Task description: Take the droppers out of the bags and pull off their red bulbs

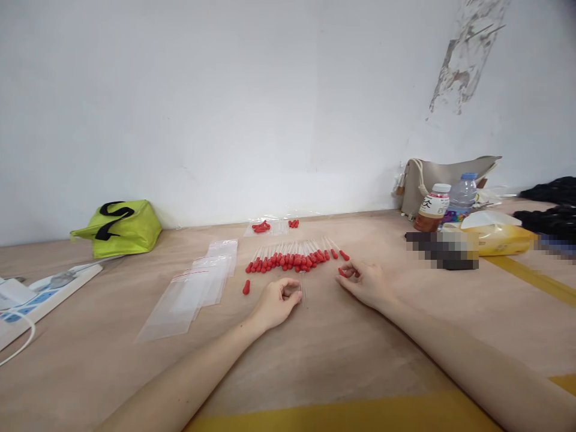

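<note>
Apparently bagged behind dropper row (292,260): two red clusters (261,227); seemingly unbagged: row itself; pinching red bulb (342,273) in right hand (369,283); curling left hand (275,305), cannot tell grip

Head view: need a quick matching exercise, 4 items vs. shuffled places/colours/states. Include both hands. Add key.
Column 1
1. Left hand
2. Right hand
3. Clear plastic bags
4. Pouch at left

Column 2
A. A red bulb at its fingertips
B. Bright yellow-green with black on it
C. Thumb and fingertips close to thin clear tubes
D. Overlapping, flat on the brown surface

Pairs: 1-C, 2-A, 3-D, 4-B
</note>
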Demonstrator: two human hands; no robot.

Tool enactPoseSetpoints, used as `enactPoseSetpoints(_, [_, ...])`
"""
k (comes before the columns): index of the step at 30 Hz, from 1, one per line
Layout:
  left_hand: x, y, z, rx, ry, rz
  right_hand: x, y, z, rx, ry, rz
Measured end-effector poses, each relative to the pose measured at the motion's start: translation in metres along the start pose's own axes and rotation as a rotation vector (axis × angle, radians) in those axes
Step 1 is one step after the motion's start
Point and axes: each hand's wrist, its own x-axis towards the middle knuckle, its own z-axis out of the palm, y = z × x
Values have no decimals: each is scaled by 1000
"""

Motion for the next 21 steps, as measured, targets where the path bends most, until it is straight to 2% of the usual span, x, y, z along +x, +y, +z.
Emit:
enactPoseSetpoints(7, [-3, 7, 2, -58, 1, -42, -1, -1, 1, 56, -71, 9])
enactPoseSetpoints(16, [-8, 10, 7, -73, 24, -65, -2, -3, 0, 57, -71, 66])
enactPoseSetpoints(19, [-3, 6, -1, 63, 111, -9, -2, -5, -1, 63, -80, 78])
enactPoseSetpoints(21, [3, 3, -13, 233, 223, 97, -2, -5, -1, 70, -70, 69])
